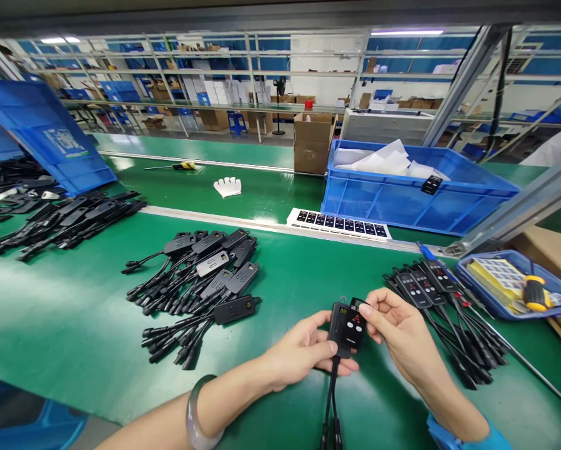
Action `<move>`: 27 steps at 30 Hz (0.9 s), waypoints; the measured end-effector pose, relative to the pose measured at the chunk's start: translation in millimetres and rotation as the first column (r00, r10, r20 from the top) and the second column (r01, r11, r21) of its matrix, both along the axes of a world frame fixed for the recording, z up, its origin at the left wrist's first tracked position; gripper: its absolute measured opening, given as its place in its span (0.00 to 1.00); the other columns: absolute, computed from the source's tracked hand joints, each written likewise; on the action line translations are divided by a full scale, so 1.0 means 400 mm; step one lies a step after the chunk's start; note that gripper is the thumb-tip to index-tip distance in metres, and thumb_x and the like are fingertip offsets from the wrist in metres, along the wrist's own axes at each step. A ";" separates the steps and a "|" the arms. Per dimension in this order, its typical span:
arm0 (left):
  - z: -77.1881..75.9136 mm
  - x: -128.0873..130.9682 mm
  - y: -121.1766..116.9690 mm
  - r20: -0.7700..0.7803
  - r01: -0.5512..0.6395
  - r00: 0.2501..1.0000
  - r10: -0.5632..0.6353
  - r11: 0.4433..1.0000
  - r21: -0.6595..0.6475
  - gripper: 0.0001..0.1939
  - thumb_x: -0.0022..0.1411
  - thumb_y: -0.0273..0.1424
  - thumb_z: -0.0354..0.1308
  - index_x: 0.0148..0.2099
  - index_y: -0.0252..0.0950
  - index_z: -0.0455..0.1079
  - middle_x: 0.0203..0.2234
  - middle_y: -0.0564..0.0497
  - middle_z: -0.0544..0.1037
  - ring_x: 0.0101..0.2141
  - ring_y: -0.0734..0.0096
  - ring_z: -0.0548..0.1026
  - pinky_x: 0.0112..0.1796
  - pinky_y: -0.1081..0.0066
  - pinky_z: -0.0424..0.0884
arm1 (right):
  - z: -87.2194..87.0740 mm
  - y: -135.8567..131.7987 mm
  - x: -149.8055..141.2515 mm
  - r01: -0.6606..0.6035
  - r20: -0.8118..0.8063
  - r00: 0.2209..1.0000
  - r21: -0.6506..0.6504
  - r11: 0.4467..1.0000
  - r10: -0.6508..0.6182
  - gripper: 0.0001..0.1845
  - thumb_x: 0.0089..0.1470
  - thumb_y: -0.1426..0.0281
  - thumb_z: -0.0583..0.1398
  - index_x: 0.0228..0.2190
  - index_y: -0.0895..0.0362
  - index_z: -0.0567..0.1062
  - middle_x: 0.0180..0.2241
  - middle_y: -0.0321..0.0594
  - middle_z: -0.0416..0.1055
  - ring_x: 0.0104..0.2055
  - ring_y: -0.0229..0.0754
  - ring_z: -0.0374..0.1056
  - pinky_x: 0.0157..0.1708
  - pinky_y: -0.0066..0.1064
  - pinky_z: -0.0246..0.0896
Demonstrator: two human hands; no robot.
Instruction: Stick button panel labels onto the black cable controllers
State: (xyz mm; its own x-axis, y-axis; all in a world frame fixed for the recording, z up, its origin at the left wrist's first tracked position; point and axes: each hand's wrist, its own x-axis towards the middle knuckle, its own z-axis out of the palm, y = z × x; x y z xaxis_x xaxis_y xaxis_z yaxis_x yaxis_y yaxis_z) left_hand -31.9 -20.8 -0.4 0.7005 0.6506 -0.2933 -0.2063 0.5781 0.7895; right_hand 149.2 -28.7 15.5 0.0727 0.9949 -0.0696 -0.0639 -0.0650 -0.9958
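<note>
The left hand (303,353) gripped the box (338,334), long axis near to far, above the worktop (88,325); the right hand (400,328), nearer the label (355,323), pinched its far end along the box's right side, contact unclear to me.

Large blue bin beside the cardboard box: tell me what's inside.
Loose white sheets lie in the bin; a black label hangs at its front rim. Its floor and anything beneath the sheets are hidden.
</note>
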 end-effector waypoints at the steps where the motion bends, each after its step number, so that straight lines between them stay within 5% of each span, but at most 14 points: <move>1: 0.001 0.000 0.001 0.000 0.005 1.000 -0.005 1.000 0.003 0.27 0.54 0.32 0.63 0.55 0.34 0.61 0.40 0.40 0.77 0.37 0.61 0.79 0.43 0.59 0.71 | 0.000 -0.001 0.000 -0.005 0.009 1.000 0.000 1.000 0.005 0.15 0.47 0.61 0.66 0.26 0.56 0.67 0.19 0.28 0.61 0.19 0.29 0.56 0.16 0.19 0.52; 8: 0.009 -0.004 0.007 0.044 0.055 0.998 -0.055 0.998 0.003 0.27 0.51 0.27 0.63 0.55 0.34 0.63 0.44 0.38 0.75 0.43 0.60 0.76 0.48 0.59 0.68 | 0.013 -0.007 -0.014 -0.089 0.092 0.992 0.026 0.996 0.086 0.15 0.48 0.61 0.65 0.25 0.57 0.68 0.18 0.29 0.62 0.19 0.29 0.56 0.18 0.19 0.54; 27: 0.015 -0.001 0.003 0.072 0.052 0.996 -0.047 0.996 -0.072 0.33 0.50 0.20 0.58 0.59 0.38 0.60 0.42 0.40 0.77 0.44 0.57 0.76 0.50 0.53 0.65 | 0.022 -0.012 -0.018 -0.079 0.129 0.989 0.022 0.997 0.075 0.14 0.48 0.61 0.65 0.24 0.56 0.68 0.18 0.29 0.62 0.18 0.29 0.55 0.16 0.20 0.52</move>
State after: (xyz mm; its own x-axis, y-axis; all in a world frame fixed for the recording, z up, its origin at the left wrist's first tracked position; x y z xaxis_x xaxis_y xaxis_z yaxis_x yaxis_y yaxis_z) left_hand -32.2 -19.5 5.6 0.7518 0.5931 -0.2882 -0.2297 0.6452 0.7287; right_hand 142.0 -33.4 24.4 0.0024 0.9993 -0.0382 0.0686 -0.0383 -0.9969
